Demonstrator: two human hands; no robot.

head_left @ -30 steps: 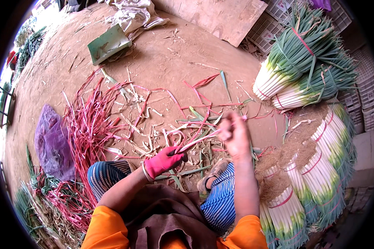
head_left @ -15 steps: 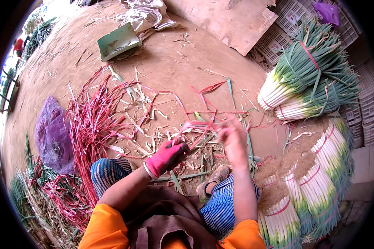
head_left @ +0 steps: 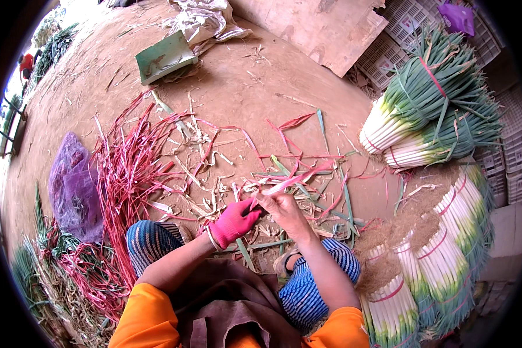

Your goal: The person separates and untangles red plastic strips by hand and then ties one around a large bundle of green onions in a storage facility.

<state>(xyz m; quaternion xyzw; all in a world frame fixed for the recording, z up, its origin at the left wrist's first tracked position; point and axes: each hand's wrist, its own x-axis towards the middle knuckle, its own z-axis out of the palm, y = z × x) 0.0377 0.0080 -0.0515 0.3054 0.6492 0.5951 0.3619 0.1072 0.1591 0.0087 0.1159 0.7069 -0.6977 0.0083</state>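
Note:
My left hand (head_left: 236,221), in a pink glove, is closed on a pink plastic strip (head_left: 291,183) that angles up to the right. My bare right hand (head_left: 283,213) pinches the same strip just beside the glove, the fingers of both hands almost touching. Below them are my striped knees, over a litter of leaf scraps (head_left: 238,249). A big tangle of red strips (head_left: 124,174) lies to my left, beside a crumpled purple mesh bag (head_left: 74,191). Tied bundles of green onions (head_left: 438,255) lie at my right, roots inward.
More onion bundles (head_left: 423,98) rest upper right, beside plastic crates (head_left: 388,55). A wooden board (head_left: 307,26), white sacking (head_left: 203,20) and a green scoop (head_left: 165,58) lie at the back. A person in red (head_left: 26,64) is at the far left.
Since half a second ago my right hand has come down and left to meet the gloved left hand. The pink strip now stretches out to the upper right from both hands.

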